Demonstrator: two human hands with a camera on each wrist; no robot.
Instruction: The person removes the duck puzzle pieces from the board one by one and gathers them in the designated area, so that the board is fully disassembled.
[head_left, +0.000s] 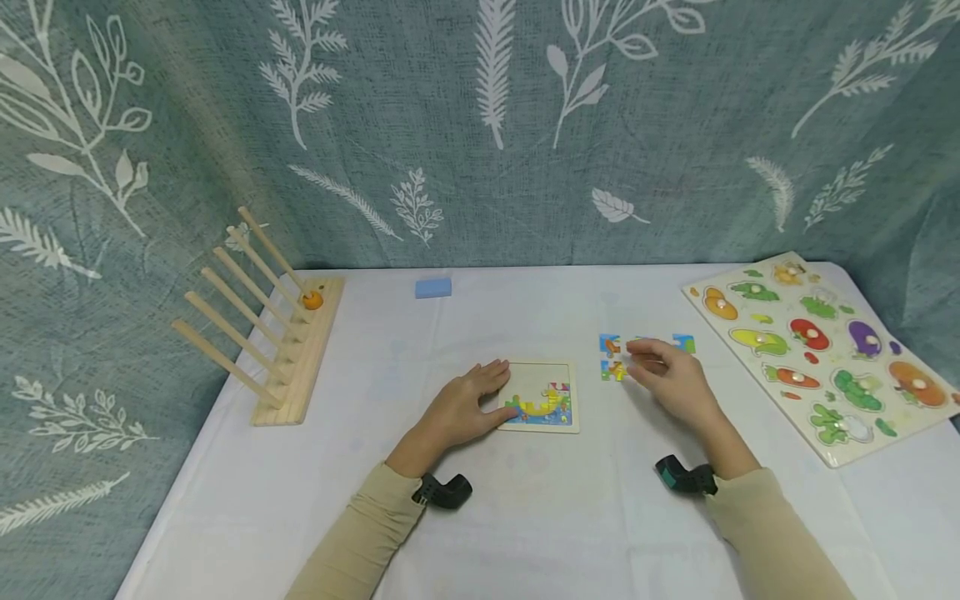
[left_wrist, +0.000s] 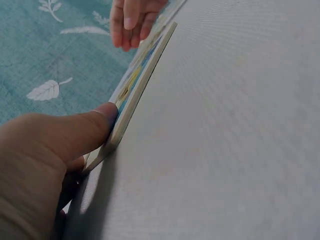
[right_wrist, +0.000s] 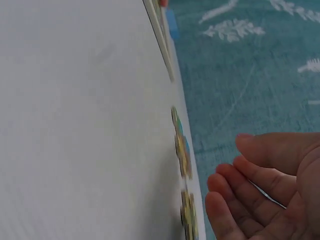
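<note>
My left hand [head_left: 468, 406] rests at the left side of a small wooden jigsaw tray [head_left: 576, 400]. Its fingers lie along the upper left corner, and its thumb [left_wrist: 92, 127] presses the near left edge. Joined pieces with a yellow and blue picture [head_left: 543, 410] fill the tray's lower part; bare wood shows above. To the right, my right hand [head_left: 675, 383] hovers over loose jigsaw pieces [head_left: 613, 371] with its fingers loosely bent. The right wrist view shows nothing between thumb and fingers [right_wrist: 240, 195]. Some pieces are partly hidden behind this hand.
A wooden rack with slanted pegs [head_left: 300, 392] stands at the left, an orange bead [head_left: 312, 300] at its far end. A blue block [head_left: 433, 288] lies near the back edge. On the right is a large vegetable knob puzzle [head_left: 817, 358]. A patterned curtain [head_left: 450, 125] hangs behind.
</note>
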